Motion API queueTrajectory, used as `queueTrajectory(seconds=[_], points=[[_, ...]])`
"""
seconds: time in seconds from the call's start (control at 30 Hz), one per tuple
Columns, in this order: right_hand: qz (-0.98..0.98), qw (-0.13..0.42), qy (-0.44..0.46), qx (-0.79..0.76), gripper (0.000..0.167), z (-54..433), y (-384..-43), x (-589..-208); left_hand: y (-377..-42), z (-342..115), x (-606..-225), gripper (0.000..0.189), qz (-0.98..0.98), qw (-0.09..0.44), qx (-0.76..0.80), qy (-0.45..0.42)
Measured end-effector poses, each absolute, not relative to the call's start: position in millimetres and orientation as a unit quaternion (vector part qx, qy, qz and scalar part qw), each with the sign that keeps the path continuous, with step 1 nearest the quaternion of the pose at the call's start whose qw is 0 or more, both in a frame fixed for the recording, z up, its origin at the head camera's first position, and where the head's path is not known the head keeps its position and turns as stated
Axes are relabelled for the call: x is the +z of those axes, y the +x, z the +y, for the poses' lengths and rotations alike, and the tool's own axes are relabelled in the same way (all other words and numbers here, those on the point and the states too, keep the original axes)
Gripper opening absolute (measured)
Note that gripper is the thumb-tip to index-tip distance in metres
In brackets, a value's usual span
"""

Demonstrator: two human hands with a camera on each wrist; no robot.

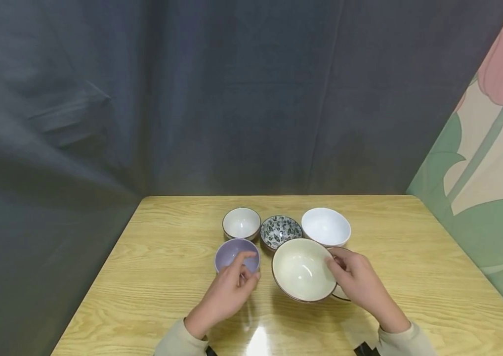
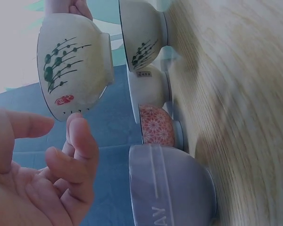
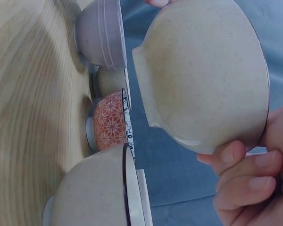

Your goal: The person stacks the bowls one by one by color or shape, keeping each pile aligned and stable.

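Observation:
My right hand point(image 1: 356, 277) pinches the right rim of a cream bowl point(image 1: 302, 269) with a dark brown edge, thumb inside and fingers outside. The bowl is raised off the table and tilted, its inside facing the head camera. Green sprigs and a red mark decorate its outer wall point(image 2: 68, 66) in the left wrist view. My left hand point(image 1: 229, 291) hovers in front of a purple bowl point(image 1: 229, 251), fingers loosely bent and holding nothing. In the head view a small gap separates its fingertips from the cream bowl. A second cream bowl point(image 1: 341, 292) sits mostly hidden behind the held one.
Behind stand a white-grey bowl point(image 1: 241, 222) with a dark rim, a small bowl point(image 1: 280, 231) with a floral inside and red-patterned outside, and a larger white bowl point(image 1: 326, 226). All rest on a wooden table point(image 1: 167, 277) before a dark curtain point(image 1: 242, 99).

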State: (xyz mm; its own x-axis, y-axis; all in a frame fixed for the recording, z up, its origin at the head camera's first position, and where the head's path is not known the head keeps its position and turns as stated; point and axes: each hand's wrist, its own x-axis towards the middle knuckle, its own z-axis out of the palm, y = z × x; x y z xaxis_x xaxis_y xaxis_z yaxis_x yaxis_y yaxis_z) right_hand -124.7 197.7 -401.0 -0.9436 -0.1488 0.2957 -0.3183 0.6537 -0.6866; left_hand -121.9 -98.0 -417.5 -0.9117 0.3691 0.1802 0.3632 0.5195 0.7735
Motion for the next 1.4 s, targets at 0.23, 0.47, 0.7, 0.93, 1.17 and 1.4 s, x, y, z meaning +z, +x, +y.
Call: queueTrajectory(seconds=[0.23,0.47,0.7,0.93,1.17,1.4], points=[[-0.904,0.107,0.112,0.399,0.024,199.9,-121.6,-399.4,-121.4,-91.4,-416.6,0.043,0.872,-0.010,0.438,0.217],[-0.901,0.103,0.102,0.410,0.026,202.6,-119.9,-399.0,-120.3,-83.8,-415.3,0.037,0.885,-0.040,0.410,0.218],[-0.899,0.092,0.094,0.417,0.030,205.7,-120.6,-399.3,-122.5,-77.6,-411.4,0.024,0.868,-0.039,0.443,0.222],[-0.902,0.088,0.080,0.415,0.032,208.8,-121.1,-401.2,-126.4,-69.1,-411.3,0.017,0.850,-0.047,0.477,0.219],[-0.902,0.088,0.070,0.418,0.033,211.5,-121.1,-399.5,-129.5,-64.4,-415.6,0.015,0.840,-0.057,0.493,0.217],[-0.906,0.087,0.058,0.411,0.035,216.1,-120.4,-400.5,-129.8,-61.5,-418.9,0.017,0.839,-0.037,0.501,0.211]])
